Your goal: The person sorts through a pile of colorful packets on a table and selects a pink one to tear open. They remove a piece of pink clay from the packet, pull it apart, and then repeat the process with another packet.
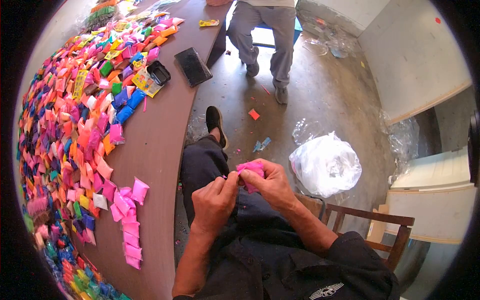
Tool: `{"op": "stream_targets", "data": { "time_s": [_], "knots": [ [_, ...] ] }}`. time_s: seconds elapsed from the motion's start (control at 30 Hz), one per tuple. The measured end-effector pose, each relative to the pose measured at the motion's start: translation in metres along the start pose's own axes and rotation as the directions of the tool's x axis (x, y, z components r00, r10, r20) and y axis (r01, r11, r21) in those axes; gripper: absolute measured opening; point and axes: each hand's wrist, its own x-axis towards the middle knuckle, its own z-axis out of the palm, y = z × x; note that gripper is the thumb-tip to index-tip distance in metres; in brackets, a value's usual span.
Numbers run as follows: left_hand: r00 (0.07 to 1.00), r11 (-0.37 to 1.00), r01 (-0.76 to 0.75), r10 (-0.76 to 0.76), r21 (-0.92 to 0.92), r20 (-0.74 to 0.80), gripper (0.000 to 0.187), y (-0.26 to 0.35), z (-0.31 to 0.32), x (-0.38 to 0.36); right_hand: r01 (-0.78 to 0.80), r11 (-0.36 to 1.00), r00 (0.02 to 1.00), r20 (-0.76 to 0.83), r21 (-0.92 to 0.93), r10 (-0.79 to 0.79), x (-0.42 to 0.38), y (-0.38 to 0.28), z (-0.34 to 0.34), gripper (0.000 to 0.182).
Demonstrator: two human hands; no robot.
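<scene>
Above my lap, a bright pink packet (251,175) is between my two hands. My right hand (270,184) grips it from the right, fingers wrapped round it. My left hand (216,199) is closed at its left edge, thumb and index finger pinched together there; what they pinch is too small to make out. On the brown table (155,150) to the left, several pink packets (131,228) lie in an overlapping column, with another pink packet (140,191) at its top right.
A large heap of coloured packets (75,120) covers the table's left side. A black tray (193,67) lies farther back. A white plastic bag (326,164) sits on the floor at right, beside a wooden chair (370,216). A person in grey trousers (265,30) stands ahead.
</scene>
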Motion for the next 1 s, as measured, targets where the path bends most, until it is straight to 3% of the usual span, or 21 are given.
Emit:
{"op": "stream_targets", "data": {
  "time_s": [0.23, 0.43, 0.63, 0.73, 0.83, 1.0],
  "knots": [
    [0.994, 0.993, -0.106, 0.108, 0.056, -0.032, 0.02, 0.0, 0.007, 0.0, 0.029, 0.995, 1.0, -0.001, -0.098, -0.03, 0.001, -0.002, 0.001, 0.018],
    [1.0, 0.994, -0.022, 0.023, 0.106, -0.005, 0.015, -0.002, 0.015, 0.005, 0.136, 0.972, 0.985, -0.082, -0.194, -0.154, -0.001, 0.001, 0.008, 0.019],
    [0.993, 0.998, 0.046, -0.049, -0.032, -0.103, 0.012, 0.0, 0.015, 0.005, -0.099, 0.988, 0.99, -0.087, 0.117, 0.11, 0.009, 0.005, -0.007, 0.024],
    [0.991, 0.985, 0.059, -0.077, -0.164, -0.108, 0.012, 0.008, 0.018, 0.008, -0.009, 1.0, 0.999, -0.044, 0.026, 0.011, 0.008, 0.009, -0.008, 0.024],
    [0.985, 0.972, 0.113, -0.137, -0.205, -0.106, 0.012, 0.014, 0.024, 0.008, 0.057, 0.993, 0.996, -0.073, 0.108, -0.049, 0.004, 0.009, 0.003, 0.027],
    [0.975, 0.965, 0.162, -0.188, -0.208, -0.114, 0.01, 0.011, 0.025, 0.009, 0.009, 0.998, 0.997, -0.075, 0.061, -0.005, 0.0, 0.018, 0.002, 0.028]
  ]
}}
